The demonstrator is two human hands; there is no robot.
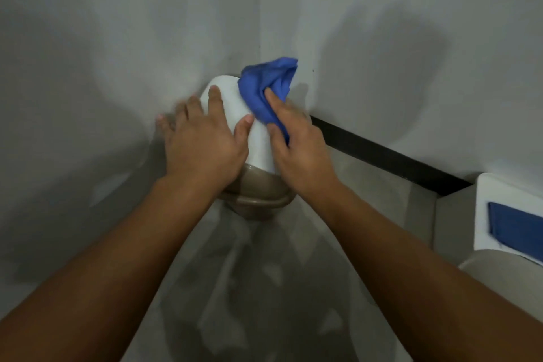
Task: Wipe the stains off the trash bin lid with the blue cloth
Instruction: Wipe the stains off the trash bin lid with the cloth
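Note:
A small trash bin stands in the corner where two grey walls meet. Its white lid (235, 103) rises above a brown rim and body (258, 194). My left hand (202, 141) lies flat against the lid's left side, fingers spread, thumb across the front. My right hand (296, 141) grips a bunched blue cloth (264, 88) and presses it on the lid's upper right. Part of the cloth sticks up past the lid toward the wall. The lid's right side is hidden by the cloth and hand.
Grey walls close in on the left and behind. A black skirting strip (388, 156) runs along the right wall's base. At the right edge stands a white object with a blue panel (511, 223). Grey floor (264, 288) stretches toward me between my forearms.

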